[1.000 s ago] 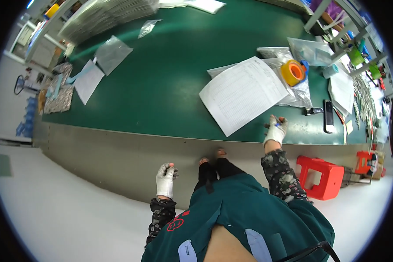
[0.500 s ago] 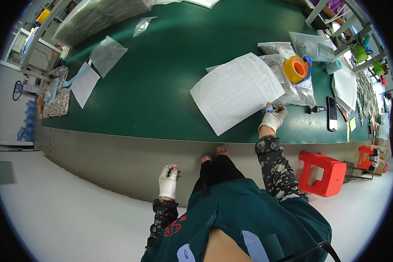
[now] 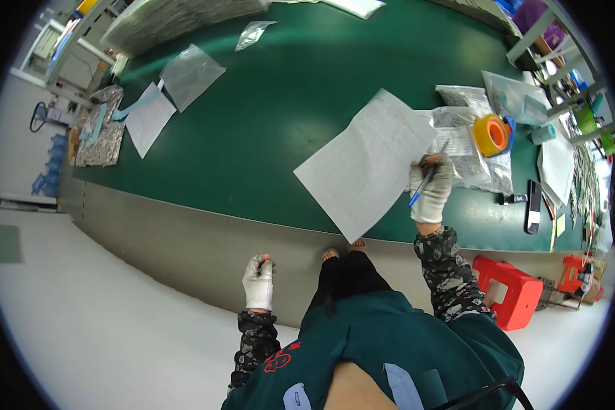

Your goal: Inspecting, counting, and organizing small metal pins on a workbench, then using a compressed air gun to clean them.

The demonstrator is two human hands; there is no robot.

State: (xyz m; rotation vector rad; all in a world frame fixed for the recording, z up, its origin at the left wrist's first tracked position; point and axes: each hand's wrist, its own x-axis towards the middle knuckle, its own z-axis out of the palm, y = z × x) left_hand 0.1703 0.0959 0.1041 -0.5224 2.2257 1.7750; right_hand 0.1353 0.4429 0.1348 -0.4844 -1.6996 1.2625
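My right hand [image 3: 432, 195], in a white glove with bare fingertips, is closed around a pen [image 3: 415, 198] with a blue end. The hand sits at the right edge of a large sheet of paper [image 3: 359, 171] with faint printed lines. The sheet's near corner reaches the table's front edge. Away from the table, at the lower left, hangs my left hand [image 3: 258, 281], gloved the same way. Its fingers are curled in, and whatever they may hold is hidden. Just beyond the right hand lie silvery plastic bags [image 3: 461, 137].
A roll of yellow tape [image 3: 490, 135] rests on the bags. Right of it are a black phone-like device [image 3: 533, 207] and stacked papers [image 3: 555, 171]. Clear bags [image 3: 193, 74] and a white sheet [image 3: 149, 121] lie left on the green table [image 3: 266, 123]. A red stool [image 3: 516, 297] stands below.
My right hand has shifted from the sheet's near right corner farther up its right edge, and the pen now shows plainly. The sheet has turned, its near corner closer to me. The view has swung slightly.
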